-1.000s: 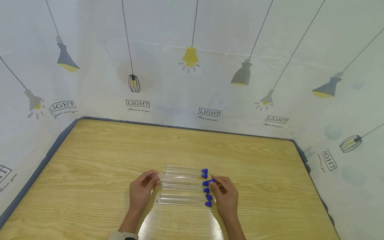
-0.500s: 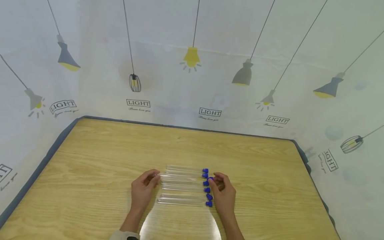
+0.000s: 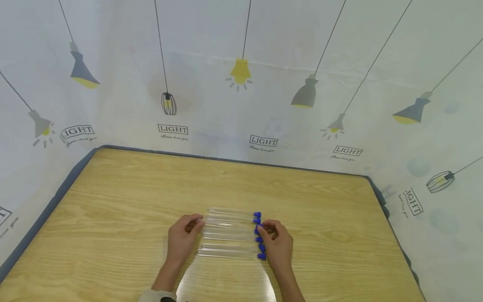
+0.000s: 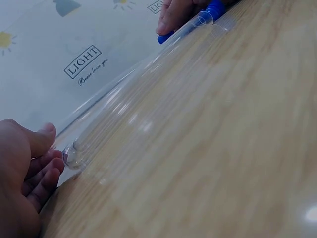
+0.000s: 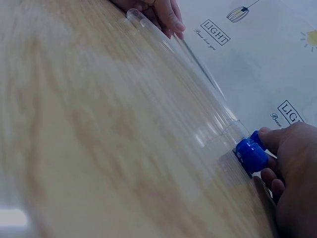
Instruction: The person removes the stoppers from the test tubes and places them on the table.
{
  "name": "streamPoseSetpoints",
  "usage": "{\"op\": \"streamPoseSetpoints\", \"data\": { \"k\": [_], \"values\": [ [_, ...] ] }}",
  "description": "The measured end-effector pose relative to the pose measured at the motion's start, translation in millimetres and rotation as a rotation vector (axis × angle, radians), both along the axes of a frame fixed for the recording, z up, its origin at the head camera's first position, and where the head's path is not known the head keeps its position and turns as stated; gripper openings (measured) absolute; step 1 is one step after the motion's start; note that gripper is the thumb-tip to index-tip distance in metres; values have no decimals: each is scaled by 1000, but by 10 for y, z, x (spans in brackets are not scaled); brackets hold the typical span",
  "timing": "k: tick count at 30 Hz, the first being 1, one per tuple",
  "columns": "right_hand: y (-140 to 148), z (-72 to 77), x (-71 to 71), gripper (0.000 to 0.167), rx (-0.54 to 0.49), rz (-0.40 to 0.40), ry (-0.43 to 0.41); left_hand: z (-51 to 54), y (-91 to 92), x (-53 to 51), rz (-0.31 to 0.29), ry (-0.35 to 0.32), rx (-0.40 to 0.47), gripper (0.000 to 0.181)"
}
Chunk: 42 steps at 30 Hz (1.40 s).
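My left hand (image 3: 182,240) pinches the rounded end of a clear test tube (image 4: 94,103) between thumb and fingers. The tube is held a little above the others and points right. At its other end my right hand (image 3: 278,246) pinches a blue stopper (image 5: 257,137) with thumb and fingertips. The stopper is at the tube's mouth; how far it sits inside cannot be made out. Below and beside lie several clear test tubes (image 3: 230,253), side by side on the table, each with a blue stopper (image 3: 262,256) at its right end.
The wood-grain table (image 3: 124,193) has a dark blue edge (image 3: 226,161) along its back and sides. Behind it hangs a pale sheet (image 3: 211,37) printed with lamps. A bright reflection (image 3: 226,285) lies on the table between the forearms.
My right hand has moved left with the blue stopper, toward the mouth of the held tube. The left hand has shifted slightly right. The tubes on the table lie as before.
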State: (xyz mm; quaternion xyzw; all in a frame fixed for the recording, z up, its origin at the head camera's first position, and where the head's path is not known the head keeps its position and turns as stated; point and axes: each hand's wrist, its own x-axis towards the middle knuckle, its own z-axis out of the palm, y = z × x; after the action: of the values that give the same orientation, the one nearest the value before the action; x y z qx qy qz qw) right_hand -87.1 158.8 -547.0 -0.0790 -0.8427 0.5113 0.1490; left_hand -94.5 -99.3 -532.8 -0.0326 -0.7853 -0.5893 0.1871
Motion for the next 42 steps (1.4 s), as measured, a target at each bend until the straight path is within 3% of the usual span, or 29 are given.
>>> {"op": "streamPoseSetpoints", "data": {
  "k": [4, 9, 16, 27, 42],
  "values": [
    [-10, 13, 4, 17, 12, 2, -8, -144, -34, -36, -11, 33, -70, 14],
    [-31, 25, 0, 16, 45, -1, 3, -133, -29, -36, 0, 54, -171, 14],
    [-43, 56, 3, 15, 70, -6, 21, -117, -15, -38, 5, 40, -240, 14],
    [-38, 43, -7, 15, 95, -25, 27, -97, -13, -35, -19, -55, -237, 16],
    [-42, 40, 2, 12, 92, -19, 34, -140, -14, -40, -14, -16, -212, 15]
  ]
}}
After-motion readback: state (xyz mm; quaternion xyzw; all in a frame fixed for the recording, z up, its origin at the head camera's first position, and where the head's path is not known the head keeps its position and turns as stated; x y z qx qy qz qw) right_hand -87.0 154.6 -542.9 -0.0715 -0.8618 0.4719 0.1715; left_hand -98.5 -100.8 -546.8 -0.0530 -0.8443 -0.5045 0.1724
